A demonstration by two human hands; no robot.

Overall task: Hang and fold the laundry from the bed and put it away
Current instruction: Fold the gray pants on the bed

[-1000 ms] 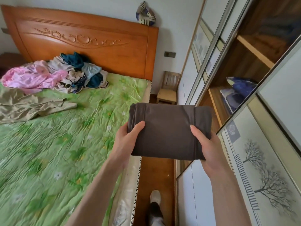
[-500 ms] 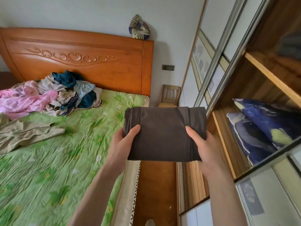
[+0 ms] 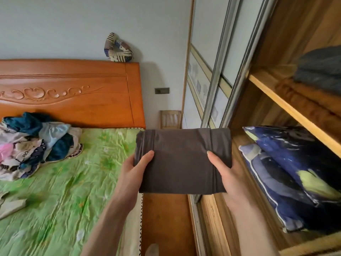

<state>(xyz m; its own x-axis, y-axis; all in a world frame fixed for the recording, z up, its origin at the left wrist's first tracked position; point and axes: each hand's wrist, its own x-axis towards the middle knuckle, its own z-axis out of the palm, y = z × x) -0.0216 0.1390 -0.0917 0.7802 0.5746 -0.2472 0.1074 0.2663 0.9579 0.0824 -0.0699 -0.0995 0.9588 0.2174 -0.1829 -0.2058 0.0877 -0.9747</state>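
A folded dark brown garment [image 3: 181,159] is held flat in front of me, between the bed and the open wardrobe. My left hand [image 3: 135,174] grips its left edge, thumb on top. Its right edge is held the same way by my right hand [image 3: 227,179]. A pile of unfolded laundry [image 3: 36,143] in pink, blue and patterned cloth lies on the green bedsheet [image 3: 70,191] near the headboard. Part of a beige garment [image 3: 9,206] lies at the left edge.
The open wardrobe [image 3: 295,115] on the right has wooden shelves: blue pillows [image 3: 295,172] on the lower one, a dark folded item [image 3: 321,71] on the upper one. A small wooden chair [image 3: 170,120] stands beyond the bed. Wooden floor runs between bed and wardrobe.
I have turned and stepped towards the wardrobe; its shelves and pillows now fill the right side. Both hands keep the same hold on the folded garment.
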